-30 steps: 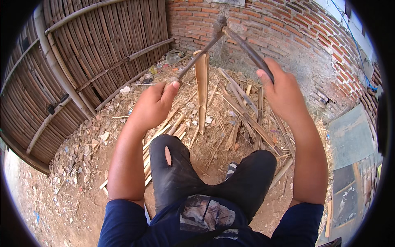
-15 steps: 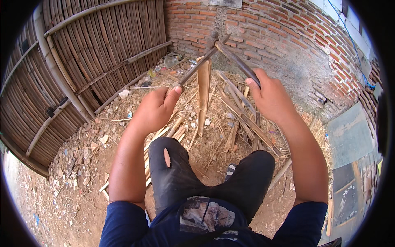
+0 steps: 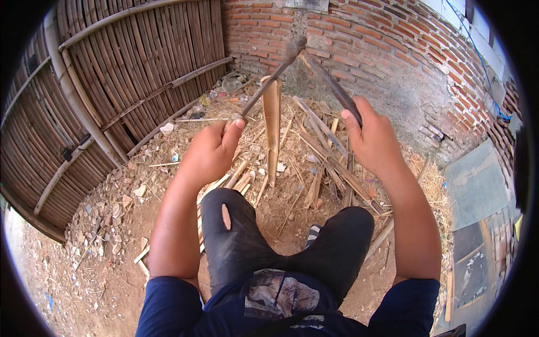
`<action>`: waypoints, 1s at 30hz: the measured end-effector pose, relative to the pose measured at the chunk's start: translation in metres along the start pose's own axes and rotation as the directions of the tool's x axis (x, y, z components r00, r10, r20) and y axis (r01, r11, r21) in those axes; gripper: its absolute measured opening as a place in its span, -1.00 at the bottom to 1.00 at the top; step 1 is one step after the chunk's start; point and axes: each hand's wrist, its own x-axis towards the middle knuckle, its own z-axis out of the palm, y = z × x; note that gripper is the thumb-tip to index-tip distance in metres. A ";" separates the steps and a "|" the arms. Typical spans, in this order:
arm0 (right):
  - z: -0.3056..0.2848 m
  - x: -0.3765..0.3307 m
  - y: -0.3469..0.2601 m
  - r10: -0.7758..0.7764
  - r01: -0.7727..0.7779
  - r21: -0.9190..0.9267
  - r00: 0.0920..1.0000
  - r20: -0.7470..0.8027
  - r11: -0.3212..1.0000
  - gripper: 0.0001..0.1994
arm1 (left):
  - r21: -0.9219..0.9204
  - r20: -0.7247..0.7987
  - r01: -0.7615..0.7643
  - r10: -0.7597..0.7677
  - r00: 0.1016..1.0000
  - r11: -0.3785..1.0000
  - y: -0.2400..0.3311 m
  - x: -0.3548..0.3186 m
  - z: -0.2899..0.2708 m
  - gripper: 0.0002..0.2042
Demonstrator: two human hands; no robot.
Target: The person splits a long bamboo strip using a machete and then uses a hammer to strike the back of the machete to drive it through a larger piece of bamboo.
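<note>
Behind everything, a brick wall (image 3: 359, 39) and, to the left, a bamboo fence (image 3: 129, 73); below, bare ground (image 3: 106, 264) strewn with rubble, straw and a heap of split bamboo offcuts (image 3: 325, 163). Nearer, two black-trousered knees (image 3: 236, 224), the left one torn. Upright between the knees and the heap, foot on the ground, a pale bamboo slat (image 3: 272, 118), standing free of both hands. Left hand (image 3: 210, 151) closed, grip pinching the lower end of a dark blade (image 3: 264, 84) that slants up over the slat's top edge. Right hand (image 3: 373, 137) fisted, grip pressed tight round a dark stick (image 3: 331, 84) raised toward the blade's far tip, the two meeting near the wall line. Hard to tell whether the blade edge sits in the slat or only rests on it. Risks, as a judgement: a blow landing off-centre on the blade tip and twisting it out of the left grip; an unheld slat tipping sideways under the strike; a split running crooked and throwing splinters toward knees or bare forearms; the stick glancing down onto the left fingers (image 3: 236, 126), close under the blade.
</note>
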 end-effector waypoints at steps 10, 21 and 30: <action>-0.024 0.012 -0.011 -0.035 0.080 0.197 0.975 -0.219 0.977 -0.60 | -0.023 0.027 0.025 -0.024 0.999 0.999 -0.011 0.002 -0.010 -0.45; 0.008 0.022 -0.004 -0.096 0.103 0.103 0.993 -0.070 0.989 -0.58 | -0.025 0.037 0.016 -0.015 0.999 1.000 -0.007 0.002 -0.005 -0.46; -0.002 0.020 -0.006 -0.095 0.165 0.169 0.929 -0.358 0.972 -0.62 | 0.011 0.066 0.040 -0.040 0.997 0.999 -0.006 -0.002 -0.003 -0.47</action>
